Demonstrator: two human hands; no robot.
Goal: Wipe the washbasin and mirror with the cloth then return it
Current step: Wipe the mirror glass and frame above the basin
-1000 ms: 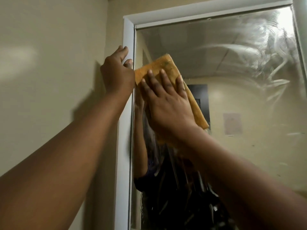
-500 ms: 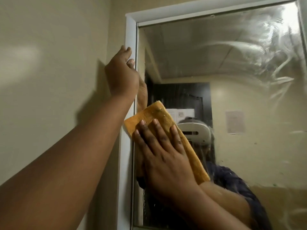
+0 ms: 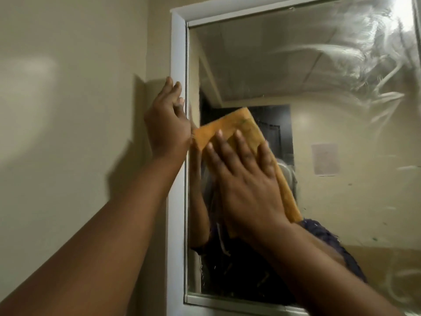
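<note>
Against the left half of the mirror (image 3: 319, 92), close to its left edge, an orange cloth (image 3: 230, 126) lies flat on the glass under the right hand (image 3: 248, 181). That hand presses it with straight, spread fingers, so much of the cloth is covered; only its upper end and a strip along its right side show. Its long axis runs on a slant, from the upper left down to the lower right, with the top corner pointing up toward the mirror's top edge. Left of it, the left hand (image 3: 168, 124) rests with straight fingers on the white frame (image 3: 178, 49) at the mirror's left edge, holding nothing. Smeared streaks blur the glass toward the upper right corner. Both the mirror's right side and its bottom edge are cut off.
</note>
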